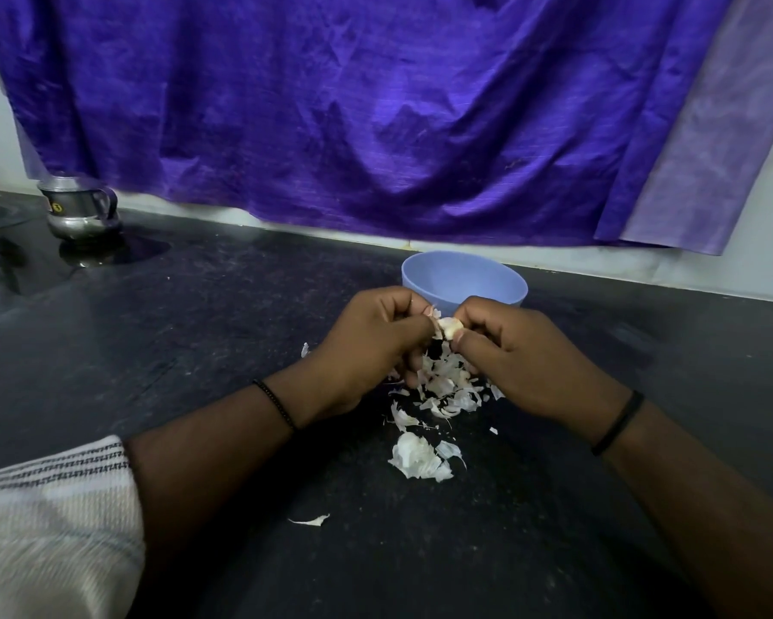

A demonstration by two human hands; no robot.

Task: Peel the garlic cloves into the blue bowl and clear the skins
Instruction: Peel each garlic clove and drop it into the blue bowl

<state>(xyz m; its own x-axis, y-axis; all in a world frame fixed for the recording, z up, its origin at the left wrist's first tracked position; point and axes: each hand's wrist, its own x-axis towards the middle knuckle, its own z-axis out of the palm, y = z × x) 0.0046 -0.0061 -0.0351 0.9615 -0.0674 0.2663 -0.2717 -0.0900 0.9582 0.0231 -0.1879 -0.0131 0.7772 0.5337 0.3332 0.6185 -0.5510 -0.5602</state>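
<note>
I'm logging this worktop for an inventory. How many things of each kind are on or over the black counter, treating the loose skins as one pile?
Blue bowl: 1
Steel jug: 1
Garlic clove, pinched between left hand and right hand: 1
Pile of garlic skins: 1
Total: 4

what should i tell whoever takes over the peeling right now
Left hand and right hand: both pinch one garlic clove, held above the counter just in front of the blue bowl.
Skins: a loose pile under the hands, a bigger clump nearer the body, one stray piece further left.
Done: many skins already off; what is in the bowl cannot be seen from here.
Left: finish this clove, drop it in the bowl, then clear all skins off the counter. No unpeeled cloves are in view.
</note>
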